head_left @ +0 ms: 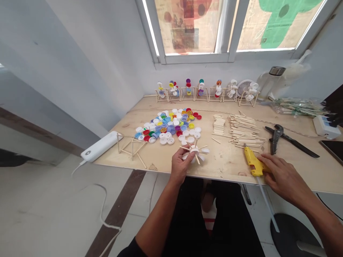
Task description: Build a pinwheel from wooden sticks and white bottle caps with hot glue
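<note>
Between the thumb and fingers of the left hand [180,165], seen in the head view, a wheel of wooden sticks and white caps [194,150] is pinched by its hub, just below the centre of the frame, above the front edge of the wooden table [227,159]. By the right hand [284,175], at centre right, a yellow hot glue gun [253,160] is held, the fingers being closed about its handle; how far the trigger is pressed cannot be told. Its nozzle is directed towards the top of the frame, close to the lower end of the loose wooden sticks [243,128], and a translucent glue stick [268,203] is trailed from its rear.

Print is carried by the sheets behind the window [193,26] at the top, but it is too small to be read.

The left forearm is slanted up from the bottom centre, with the thumb laid nearest the wheel's hub. The right forearm is stretched in from the lower right edge, the back of the hand turned upward.

Coloured bottle caps [170,129] are heaped left of centre, with an open stick frame [132,150] at their lower left. Finished cap wheels on stick stands [188,91] are lined along the wall at upper centre.
</note>
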A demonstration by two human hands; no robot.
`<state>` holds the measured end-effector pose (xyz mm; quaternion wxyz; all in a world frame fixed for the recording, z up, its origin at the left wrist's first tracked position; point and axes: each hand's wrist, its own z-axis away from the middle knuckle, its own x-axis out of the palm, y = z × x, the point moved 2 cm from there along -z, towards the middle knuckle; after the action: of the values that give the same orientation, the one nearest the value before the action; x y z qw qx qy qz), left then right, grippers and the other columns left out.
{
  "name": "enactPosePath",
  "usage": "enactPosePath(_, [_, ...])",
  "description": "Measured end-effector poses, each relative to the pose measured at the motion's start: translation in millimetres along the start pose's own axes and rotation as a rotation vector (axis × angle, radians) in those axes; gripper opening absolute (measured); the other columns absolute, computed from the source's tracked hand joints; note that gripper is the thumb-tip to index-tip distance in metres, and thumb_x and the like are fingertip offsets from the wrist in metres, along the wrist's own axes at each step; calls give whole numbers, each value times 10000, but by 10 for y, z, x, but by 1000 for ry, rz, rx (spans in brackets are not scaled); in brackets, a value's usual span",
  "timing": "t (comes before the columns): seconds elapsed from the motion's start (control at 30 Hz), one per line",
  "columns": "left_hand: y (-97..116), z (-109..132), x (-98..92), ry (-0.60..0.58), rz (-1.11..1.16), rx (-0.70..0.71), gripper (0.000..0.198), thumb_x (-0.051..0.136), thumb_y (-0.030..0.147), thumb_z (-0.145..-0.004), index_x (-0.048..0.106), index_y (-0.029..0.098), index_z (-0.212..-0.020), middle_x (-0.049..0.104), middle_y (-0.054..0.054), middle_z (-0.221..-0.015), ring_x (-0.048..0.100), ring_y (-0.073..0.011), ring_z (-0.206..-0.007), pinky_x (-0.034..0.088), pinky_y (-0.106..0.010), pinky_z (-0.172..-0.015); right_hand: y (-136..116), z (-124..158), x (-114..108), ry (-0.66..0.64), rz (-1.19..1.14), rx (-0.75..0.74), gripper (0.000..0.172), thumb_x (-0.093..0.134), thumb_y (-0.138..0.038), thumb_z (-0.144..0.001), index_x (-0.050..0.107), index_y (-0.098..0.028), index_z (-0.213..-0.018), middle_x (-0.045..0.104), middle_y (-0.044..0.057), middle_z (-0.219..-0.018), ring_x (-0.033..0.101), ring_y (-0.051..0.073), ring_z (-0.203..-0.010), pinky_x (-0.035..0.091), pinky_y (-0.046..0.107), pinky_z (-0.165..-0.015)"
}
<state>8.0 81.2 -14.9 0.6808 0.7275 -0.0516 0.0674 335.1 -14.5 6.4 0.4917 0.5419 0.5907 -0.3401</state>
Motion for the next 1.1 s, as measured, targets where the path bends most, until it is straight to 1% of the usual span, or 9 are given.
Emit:
enactPosePath(0.2, [28, 2, 11, -6, 8, 1, 436, 721, 384, -692, 664, 146, -1053, 703, -83, -989, 635, -195, -874, 476, -280, -786, 66, -47, -2, -29, 36, -58, 475, 427, -187, -775, 544, -154, -1234, 569, 136, -1266, 562, 299, -1088, 494, 412, -790])
enactPosePath(0.37, [50, 5, 16, 1, 2, 10, 409, 720, 378, -687, 677, 150, -1024, 712, -67, -919, 638, -182, -823, 475, -256, -731, 43, -99, -35, -30, 50, -68, 356, 430, -154, -757, 593, -169, -1074, 605, 138, -1177, 594, 287, -990, 491, 392, -749])
enactPosePath(0.5, [33, -1, 13, 1, 5, 8, 412, 724, 381, -679, 679, 151, -1018, 711, -66, -922, 637, -180, -796, 475, -255, -713, -1, -42, -67, -13, 16, 21, 302, 420, -191, -775, 555, -179, -1045, 599, 138, -1165, 617, 269, -837, 484, 378, -655])
enactPosePath(0.63, [39, -2, 18, -15, -8, 9, 411, 719, 383, -688, 678, 153, -1027, 712, -74, -950, 639, -183, -804, 477, -258, -715, -80, 7, -115, 65, -203, 157, 303, 422, -317, -819, 511, -205, -1086, 581, 148, -1197, 615, 284, -941, 491, 340, -624])
enactPosePath(0.7, [52, 1, 21, -14, -25, 13, 409, 720, 375, -689, 680, 152, -1029, 715, -75, -948, 639, -185, -815, 478, -259, -726, -174, -13, -171, 143, -348, 240, 309, 435, -378, -816, 519, -207, -1058, 616, 128, -1100, 618, 278, -945, 496, 334, -666])
enactPosePath(0.73, [58, 3, 21, -13, -29, 13, 410, 721, 372, -688, 680, 150, -1031, 716, -77, -948, 640, -188, -822, 479, -263, -733, -238, -32, -204, 161, -401, 311, 301, 451, -395, -809, 530, -207, -1029, 635, 107, -1015, 630, 262, -875, 492, 329, -662])
enactPosePath(0.8, [65, 7, 23, -12, -31, 11, 417, 720, 370, -687, 680, 148, -1038, 716, -83, -959, 642, -199, -839, 484, -275, -751, -417, -88, -266, 92, -526, 418, 285, 482, -407, -807, 553, -215, -1004, 641, 56, -851, 620, 214, -716, 474, 298, -596])
enactPosePath(0.9, [64, 12, 24, -20, -35, 12, 416, 715, 371, -693, 679, 154, -1046, 709, -91, -1014, 641, -215, -891, 486, -292, -784, -732, -169, -366, 35, -726, 548, 233, 507, -396, -808, 571, -234, -964, 616, -5, -717, 579, 171, -619, 445, 260, -539])
enactPosePath(1.1, [73, 19, 28, -17, -30, 12, 404, 718, 360, -689, 686, 162, -1039, 708, -90, -1037, 642, -220, -908, 485, -302, -808, -1188, -285, -453, -42, -1059, 478, 243, 522, -375, -836, 558, -232, -1028, 647, 6, -838, 606, 168, -734, 455, 244, -575])
